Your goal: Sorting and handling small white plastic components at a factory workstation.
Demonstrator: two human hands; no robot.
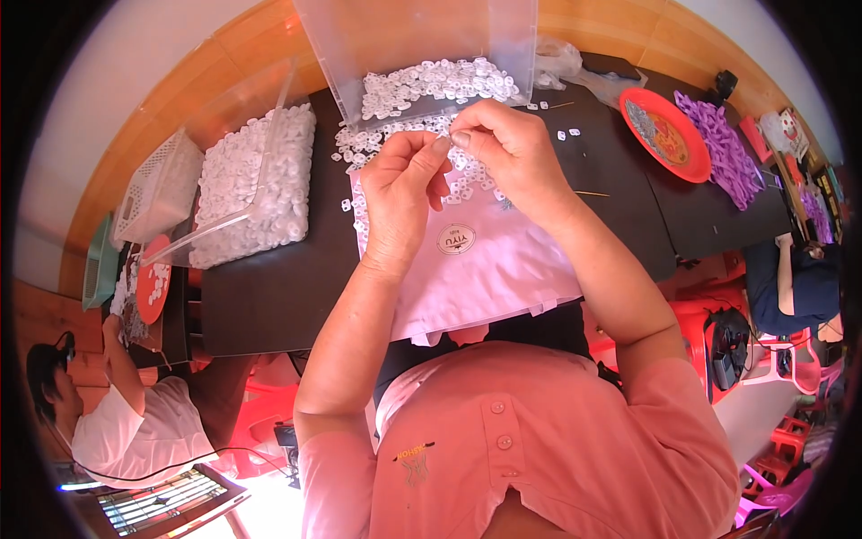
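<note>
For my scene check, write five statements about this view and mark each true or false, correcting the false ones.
1. The bare left hand and right hand are close together above the smooth pink cloth. True.
2. The heaped purple strips lie left of both hands. False: the strips lie right, beside a shallow red plate.
3. The clear plastic bin contains small white pieces. True.
4. The flat tabletop is white. False: the tabletop is dark.
5. A round pale emblem marks the cloth. True.

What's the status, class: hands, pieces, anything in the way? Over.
Left hand, right hand: pinched, close together. White pieces: loose below, more in clear bin. Fingers hide anything held.
</note>
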